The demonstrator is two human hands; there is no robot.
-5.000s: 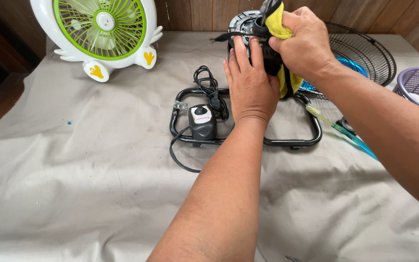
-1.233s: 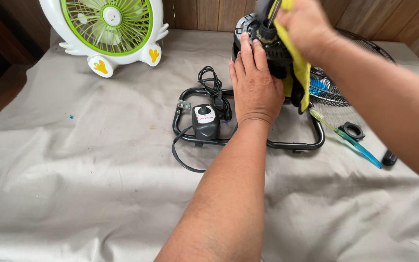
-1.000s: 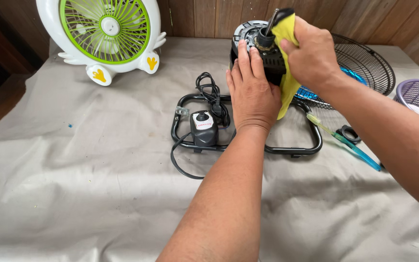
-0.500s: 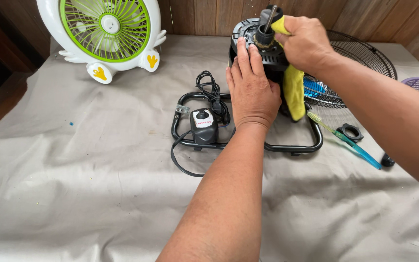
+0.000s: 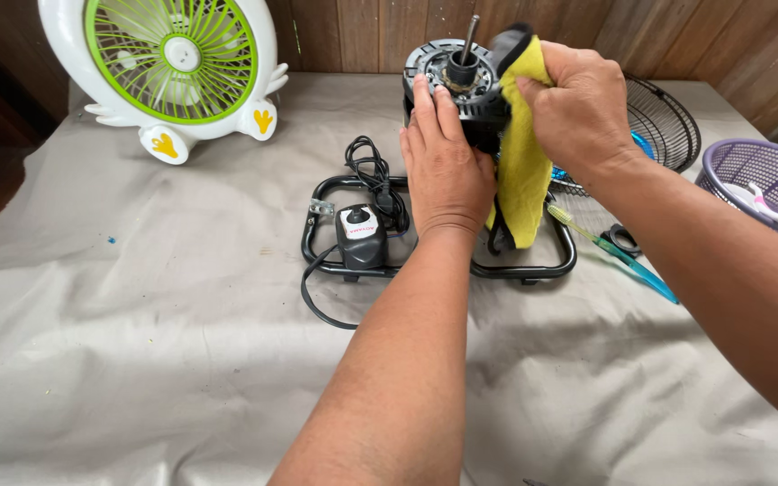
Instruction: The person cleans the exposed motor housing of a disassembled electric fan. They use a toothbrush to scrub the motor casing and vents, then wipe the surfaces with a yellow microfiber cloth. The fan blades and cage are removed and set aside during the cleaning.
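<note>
A: Grey cloth covers the work surface; brown wood panelling closes off the 12 o'clock edge. Position of the work piece?

B: Black fan motor stands at about 12 o'clock from the person, on a black tube frame. Its bare shaft points up and a little toward the panelling, so the long axis runs near vertical. Both hands sit on it.

A: Left hand?

B: Flat against the near face of the motor housing, fingers together and stretched up toward the front rim. Palm pressed on, nothing pinched.

A: Right hand?

B: At the motor's 3 o'clock side, closed around a yellow rag. Rag is bunched under thumb and fingers at the top and hangs down the housing's right flank to the frame. A dark strip shows at the rag's top edge; possibly a second cloth, view too poor to confirm.

A: Nearer hand to the shaft?

B: Roughly equal. Left fingertips reach the rim at the shaft's 7 o'clock; right knuckles sit at its 3 o'clock, with the rag between.

A: Surroundings, 1 line each.

B: Switch box with coiled cord at 9 o'clock of the left wrist. Small white and green fan at 10 o'clock, well apart. Wire fan guard behind the right hand. Toothbrush on the cloth below the right forearm. Lilac basket at 3 o'clock.
</note>
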